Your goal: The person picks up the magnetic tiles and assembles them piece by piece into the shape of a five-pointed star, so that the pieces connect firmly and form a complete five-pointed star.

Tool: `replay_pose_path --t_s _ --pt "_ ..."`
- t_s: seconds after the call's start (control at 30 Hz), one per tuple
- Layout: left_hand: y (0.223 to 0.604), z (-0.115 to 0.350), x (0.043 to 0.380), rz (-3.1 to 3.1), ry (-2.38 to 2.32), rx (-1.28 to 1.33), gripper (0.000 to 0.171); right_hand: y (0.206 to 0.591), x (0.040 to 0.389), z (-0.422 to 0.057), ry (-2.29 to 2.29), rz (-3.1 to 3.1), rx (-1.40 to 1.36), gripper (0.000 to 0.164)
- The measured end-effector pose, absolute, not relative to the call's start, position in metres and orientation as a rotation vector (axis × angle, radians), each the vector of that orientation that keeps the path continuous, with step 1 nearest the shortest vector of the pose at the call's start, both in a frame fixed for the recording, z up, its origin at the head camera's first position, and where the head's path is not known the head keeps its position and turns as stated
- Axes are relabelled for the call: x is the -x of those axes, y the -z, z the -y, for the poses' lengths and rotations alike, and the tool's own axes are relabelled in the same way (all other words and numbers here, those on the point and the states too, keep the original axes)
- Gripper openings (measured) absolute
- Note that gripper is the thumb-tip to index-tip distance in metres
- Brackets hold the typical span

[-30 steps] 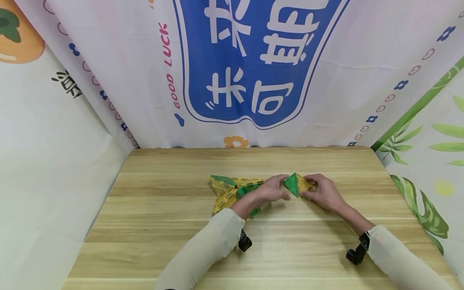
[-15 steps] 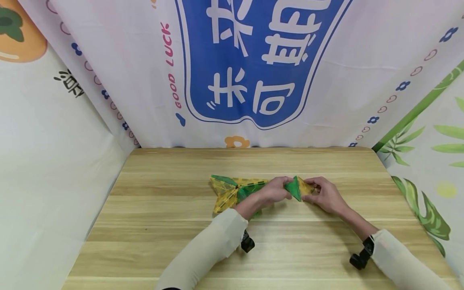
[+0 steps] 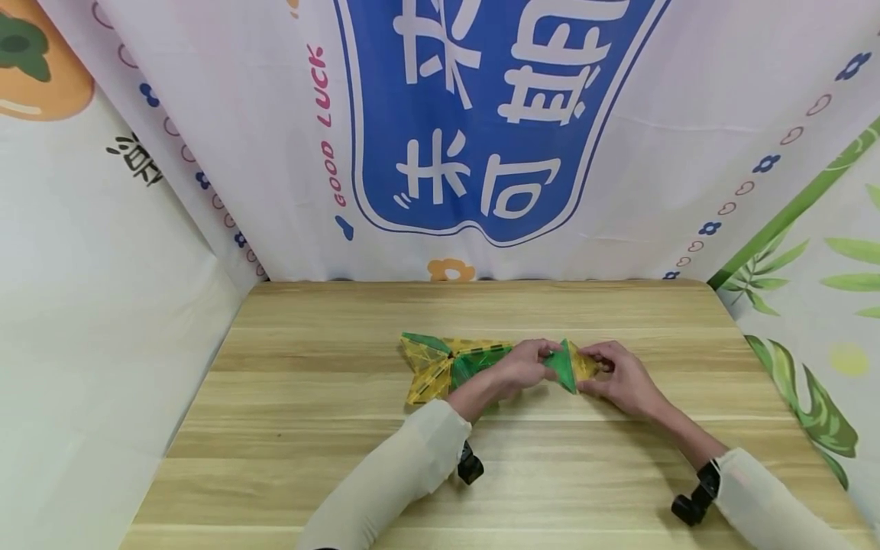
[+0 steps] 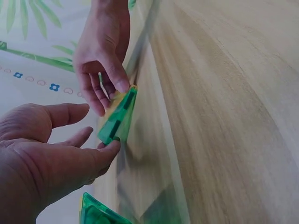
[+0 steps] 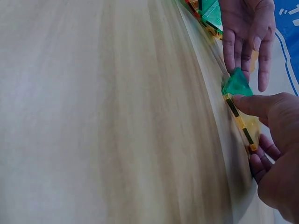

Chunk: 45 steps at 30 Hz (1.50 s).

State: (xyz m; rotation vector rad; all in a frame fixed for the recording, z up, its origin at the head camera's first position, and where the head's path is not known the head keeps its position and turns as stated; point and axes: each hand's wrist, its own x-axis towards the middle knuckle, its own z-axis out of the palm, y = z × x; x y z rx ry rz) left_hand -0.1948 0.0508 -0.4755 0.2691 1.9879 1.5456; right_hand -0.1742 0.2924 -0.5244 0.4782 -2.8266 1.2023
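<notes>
In the head view my right hand [image 3: 622, 378] holds a translucent yellow triangular magnetic tile [image 3: 583, 367] by its edges, thumb on the near side. A green triangular magnetic tile [image 3: 564, 368] is joined to it along one edge, and the two meet at an angle. My left hand [image 3: 525, 365] reaches in from the left with its fingers spread. In the left wrist view one of its fingertips [image 4: 112, 145] touches the corner of the green tile; the thumb side stays apart from it. My left forearm partly covers a star-like build of green and yellow magnetic tiles [image 3: 428, 386].
The build lies on a wood-grain table [image 3: 309, 458], just left of my left hand. A printed curtain [image 3: 275, 153] hangs behind the table's back edge. Black wrist cameras [image 3: 470, 466] hang below both cuffs.
The joined tiles have shifted slightly right and toward me, and the green one has turned more edge-on. My left hand has closed the gap to the green tile; my right hand moved along with the tiles.
</notes>
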Motion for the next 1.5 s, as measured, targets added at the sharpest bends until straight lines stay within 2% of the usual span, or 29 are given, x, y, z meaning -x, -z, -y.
replay_pose_path --t_s 0.3,0.6,0.9,1.23,1.5 --pt "0.48 -0.056 0.191 -2.074 -1.511 -0.257 0.044 0.526 0.166 -0.295 -1.344 2.74 -0.536 0.046" --pt "0.475 -0.049 0.184 -2.121 -1.523 -0.273 0.042 0.518 0.162 -0.293 -1.778 2.749 -0.488 0.029" --pt "0.453 -0.014 0.188 -2.113 -1.568 -0.422 0.041 0.489 0.171 -0.272 -1.889 2.751 -0.464 0.031" --pt "0.425 0.039 0.206 -2.12 -1.586 -0.412 0.039 0.461 0.198 -0.225 -1.916 2.705 -0.644 0.029" --pt "0.422 0.079 0.229 -2.058 -1.683 -0.348 0.037 0.454 0.224 -0.183 -1.973 2.643 -0.724 0.029"
